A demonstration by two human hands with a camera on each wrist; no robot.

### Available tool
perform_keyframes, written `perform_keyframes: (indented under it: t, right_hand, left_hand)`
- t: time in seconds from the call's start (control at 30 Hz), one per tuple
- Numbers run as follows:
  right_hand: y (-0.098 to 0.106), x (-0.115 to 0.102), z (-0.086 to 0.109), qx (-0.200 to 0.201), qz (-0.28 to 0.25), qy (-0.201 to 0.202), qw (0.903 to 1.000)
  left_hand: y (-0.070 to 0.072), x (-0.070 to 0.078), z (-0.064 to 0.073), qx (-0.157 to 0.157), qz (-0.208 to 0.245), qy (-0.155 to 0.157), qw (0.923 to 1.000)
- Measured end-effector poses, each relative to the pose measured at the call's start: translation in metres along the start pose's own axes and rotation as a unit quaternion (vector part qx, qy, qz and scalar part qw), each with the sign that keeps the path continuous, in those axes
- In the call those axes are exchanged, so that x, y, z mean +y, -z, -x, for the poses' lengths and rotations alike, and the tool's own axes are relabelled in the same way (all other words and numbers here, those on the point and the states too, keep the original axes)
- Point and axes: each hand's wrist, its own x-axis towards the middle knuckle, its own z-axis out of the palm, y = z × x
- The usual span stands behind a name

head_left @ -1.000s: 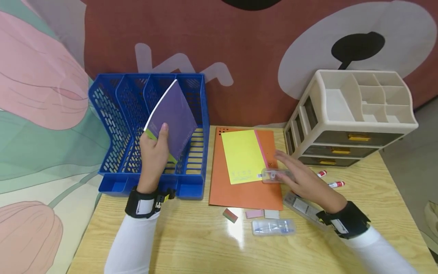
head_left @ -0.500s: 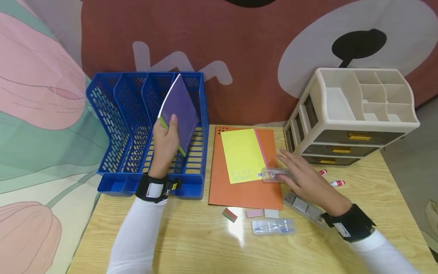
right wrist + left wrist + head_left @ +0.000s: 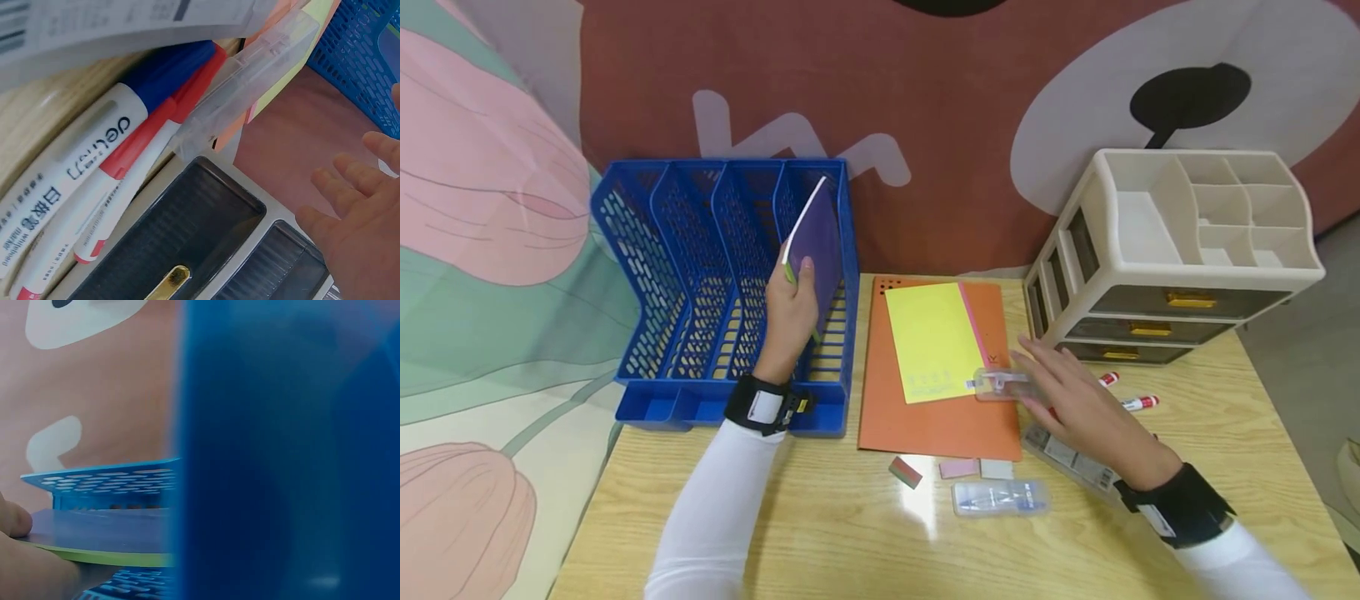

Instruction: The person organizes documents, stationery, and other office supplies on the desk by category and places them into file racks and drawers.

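Rightward across a blue perforated plastic file rack (image 3: 852,283), a thin purple booklet (image 3: 824,242) with a white edge and a green strip has been carried by the left hand (image 3: 790,310). It is now held steeply on edge at the rightmost compartment; whether the compartment's floor is touched cannot be told. The booklet is gripped by the left hand, with the thumb laid against the purple face. By the right hand (image 3: 1086,408) nothing is grasped; its fingers are loosely extended near a clear plastic case (image 3: 996,383). Beneath that case, a yellow notebook with a pink spine (image 3: 928,337) is laid on an orange folder (image 3: 898,425). Below the folder, a red-and-green block (image 3: 906,472), a pink block (image 3: 958,468), a white block (image 3: 996,469) and a clear case with blue contents (image 3: 1002,497) are spread on the wood-grained bench (image 3: 835,533). Near the right hand are placed a long grey box (image 3: 1067,458), a blue-capped white marker (image 3: 69,159), two red-capped white markers (image 3: 136,147) and a cream plastic drawer unit (image 3: 1108,275).
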Motion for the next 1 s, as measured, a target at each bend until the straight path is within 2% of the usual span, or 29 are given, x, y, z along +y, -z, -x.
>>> perform_keyframes:
  t: [0.23,0.43,0.57,0.7,1.0]
  right_hand:
    - [-0.003,0.002,0.007,0.003,-0.007,-0.001,1.0]
    - [-0.004,0.002,0.009,0.007,-0.012,-0.004,0.9999]
    - [-0.005,0.002,0.009,0.01,-0.017,-0.003,0.9998]
    - [-0.005,0.002,0.011,0.011,-0.02,-0.006,0.9997]
    - [-0.006,0.003,0.013,0.004,-0.018,-0.019,0.9996]
  left_hand:
    - [-0.01,-0.007,0.0,-0.011,-0.01,-0.008,0.9999]
    - [-0.016,-0.015,-0.003,-0.044,-0.017,-0.034,0.9983]
    - [-0.019,-0.02,-0.004,-0.05,-0.029,-0.042,0.9974]
    - [-0.021,-0.021,-0.005,-0.058,-0.049,-0.036,0.9965]
    - [-0.025,-0.022,-0.004,-0.098,-0.055,-0.006,0.9936]
